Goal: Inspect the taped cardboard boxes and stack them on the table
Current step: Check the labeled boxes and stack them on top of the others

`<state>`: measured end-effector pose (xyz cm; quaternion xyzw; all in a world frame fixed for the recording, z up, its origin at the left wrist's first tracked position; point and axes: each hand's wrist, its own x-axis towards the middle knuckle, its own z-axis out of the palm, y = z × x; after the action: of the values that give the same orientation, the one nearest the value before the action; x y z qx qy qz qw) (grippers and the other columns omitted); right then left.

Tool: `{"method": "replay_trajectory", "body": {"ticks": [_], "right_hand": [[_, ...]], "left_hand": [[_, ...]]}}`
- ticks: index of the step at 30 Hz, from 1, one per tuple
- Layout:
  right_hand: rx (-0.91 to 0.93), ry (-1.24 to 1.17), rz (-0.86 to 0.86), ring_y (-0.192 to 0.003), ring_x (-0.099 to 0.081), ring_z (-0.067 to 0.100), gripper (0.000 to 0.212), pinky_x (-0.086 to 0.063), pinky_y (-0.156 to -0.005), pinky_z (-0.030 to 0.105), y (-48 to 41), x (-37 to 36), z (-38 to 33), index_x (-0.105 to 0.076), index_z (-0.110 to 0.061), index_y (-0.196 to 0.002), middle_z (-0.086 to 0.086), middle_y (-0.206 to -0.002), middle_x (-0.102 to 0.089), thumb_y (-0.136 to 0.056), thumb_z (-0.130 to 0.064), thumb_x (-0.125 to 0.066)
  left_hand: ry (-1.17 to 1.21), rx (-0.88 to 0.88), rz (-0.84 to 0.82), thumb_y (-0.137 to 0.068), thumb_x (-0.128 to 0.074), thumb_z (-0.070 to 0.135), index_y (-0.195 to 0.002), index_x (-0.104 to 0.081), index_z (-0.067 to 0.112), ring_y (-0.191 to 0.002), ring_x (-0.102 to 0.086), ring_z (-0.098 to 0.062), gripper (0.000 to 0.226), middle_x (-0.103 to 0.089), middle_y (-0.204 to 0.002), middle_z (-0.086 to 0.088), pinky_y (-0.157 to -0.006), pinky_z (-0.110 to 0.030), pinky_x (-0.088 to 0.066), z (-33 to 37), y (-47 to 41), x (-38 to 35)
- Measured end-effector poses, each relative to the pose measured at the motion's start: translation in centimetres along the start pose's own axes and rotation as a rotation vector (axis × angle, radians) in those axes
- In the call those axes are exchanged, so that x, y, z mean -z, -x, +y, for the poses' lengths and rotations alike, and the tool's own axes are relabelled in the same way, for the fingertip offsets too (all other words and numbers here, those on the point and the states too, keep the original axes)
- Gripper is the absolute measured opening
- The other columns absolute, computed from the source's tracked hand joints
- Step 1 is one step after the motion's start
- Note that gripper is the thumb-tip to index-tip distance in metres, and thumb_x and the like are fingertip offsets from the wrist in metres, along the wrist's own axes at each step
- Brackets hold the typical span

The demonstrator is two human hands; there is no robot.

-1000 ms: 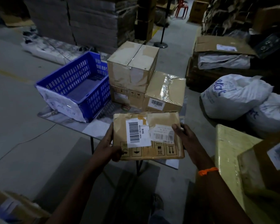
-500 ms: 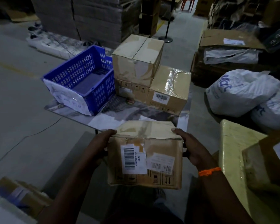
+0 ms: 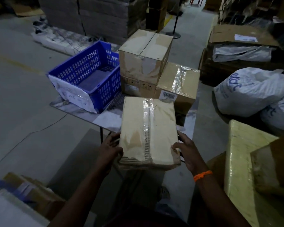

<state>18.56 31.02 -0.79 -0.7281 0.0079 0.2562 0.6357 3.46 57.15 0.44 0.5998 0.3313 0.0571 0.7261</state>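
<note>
A taped box (image 3: 148, 128) is held flat above the near edge of the tabletop (image 3: 103, 119), tape side up. Its sides are held in the grip of the left hand (image 3: 111, 148) and the right hand (image 3: 185, 151).

The scene was dim and bluish, darkest along the bottom edge and in the top right corner. Glare streaked the tape (image 3: 147, 122) on the box (image 3: 133, 122). Wide-angle distortion bent the edges; the background looked soft.
</note>
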Motion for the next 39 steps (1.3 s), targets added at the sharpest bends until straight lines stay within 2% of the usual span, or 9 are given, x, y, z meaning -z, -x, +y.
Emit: {"method": "replay_trajectory", "body": {"ticks": [4,8,11,21,26,30,32,36,39], "right_hand": [[-0.008,0.064,0.015,-0.112,-0.066,0.026,0.060,-0.057,-0.082,0.038,-0.6,1.2,1.0,-0.065,-0.022,-0.134,0.005,-0.127,-0.070,-0.085,0.012,-0.059],[-0.006,0.089,0.040,-0.115,-0.064,0.027,0.060,-0.057,-0.083,0.041,-0.9,1.8,2.8,-0.062,-0.019,-0.136,0.006,-0.129,-0.067,-0.083,0.008,-0.064],[-0.002,0.020,0.082,-0.109,-0.068,0.026,0.053,-0.058,-0.077,0.037,-1.3,1.8,3.5,-0.065,-0.017,-0.132,0.005,-0.124,-0.069,-0.083,0.005,-0.068],[-0.005,-0.029,0.115,-0.104,-0.071,0.026,0.017,-0.058,-0.086,0.040,-4.0,1.2,2.9,-0.077,-0.022,-0.108,0.004,-0.108,-0.078,-0.098,-0.011,-0.069],[0.006,0.006,0.072,-0.100,-0.073,0.024,0.024,-0.060,-0.087,0.042,-5.7,-0.3,1.5,-0.073,-0.014,-0.121,0.005,-0.111,-0.077,-0.097,-0.012,-0.070],[0.074,0.050,0.093,-0.107,-0.071,0.021,0.032,-0.058,-0.097,0.049,-5.8,-1.1,0.4,-0.071,-0.018,-0.127,0.000,-0.116,-0.075,-0.095,-0.021,-0.074],[0.133,0.030,0.126,-0.112,-0.069,0.020,0.033,-0.058,-0.098,0.043,-5.6,-1.0,-0.8,-0.069,-0.016,-0.129,-0.001,-0.119,-0.073,-0.096,-0.023,-0.073],[0.252,-0.084,0.145,-0.114,-0.069,0.018,0.031,-0.057,-0.097,0.040,-5.0,-0.9,-4.1,-0.070,-0.020,-0.124,-0.002,-0.118,-0.075,-0.097,-0.036,-0.070],[0.299,-0.162,0.196,-0.113,-0.069,0.021,0.030,-0.055,-0.101,0.047,-4.6,-0.8,-6.5,-0.071,-0.024,-0.114,-0.001,-0.114,-0.076,-0.097,-0.049,-0.066]], "left_hand": [[-0.027,0.042,-0.005,-0.064,-0.061,-0.017,-0.118,-0.062,0.017,-0.106,-0.067,-0.032,0.064,-0.071,-0.114,-0.013,-0.060,-0.028,-0.055,-3.1,0.4,-1.3],[-0.037,0.011,0.009,-0.060,-0.067,0.007,-0.127,-0.058,0.015,-0.113,-0.066,-0.029,0.068,-0.068,-0.123,-0.014,-0.085,-0.042,-0.060,-4.6,0.3,-1.7],[-0.075,0.008,0.043,-0.068,-0.070,0.018,-0.128,-0.058,0.011,-0.109,-0.067,-0.028,0.062,-0.069,-0.121,-0.013,-0.078,-0.034,-0.059,-4.5,0.0,-1.9],[-0.187,0.042,0.161,-0.095,-0.063,0.007,-0.133,-0.062,0.009,-0.110,-0.066,-0.030,0.038,-0.068,-0.122,-0.012,-0.097,-0.051,-0.054,-2.3,-3.4,-2.7],[-0.200,0.074,0.112,-0.082,-0.069,0.018,-0.117,-0.068,0.030,-0.100,-0.070,-0.028,0.037,-0.073,-0.113,-0.007,-0.085,-0.051,-0.060,-0.7,-4.4,-3.5],[-0.108,0.042,0.167,-0.089,-0.072,0.012,-0.129,-0.058,0.021,-0.094,-0.068,-0.015,0.043,-0.068,-0.108,0.003,-0.063,-0.026,-0.057,0.1,-4.3,-4.4],[-0.026,0.029,0.200,-0.092,-0.072,0.024,-0.132,-0.052,0.021,-0.098,-0.066,-0.015,0.045,-0.064,-0.114,0.003,-0.064,-0.026,-0.059,0.8,-4.4,-4.4],[0.094,-0.065,0.267,-0.070,-0.068,0.081,-0.129,-0.059,0.023,-0.110,-0.068,-0.026,0.083,-0.068,-0.125,-0.006,-0.094,-0.057,-0.056,3.3,-4.9,-4.7],[0.264,-0.151,0.235,-0.083,-0.057,0.078,-0.119,-0.068,0.032,-0.120,-0.063,-0.030,0.060,-0.069,-0.126,-0.006,-0.095,-0.054,-0.054,5.3,-4.8,-5.5]]}}
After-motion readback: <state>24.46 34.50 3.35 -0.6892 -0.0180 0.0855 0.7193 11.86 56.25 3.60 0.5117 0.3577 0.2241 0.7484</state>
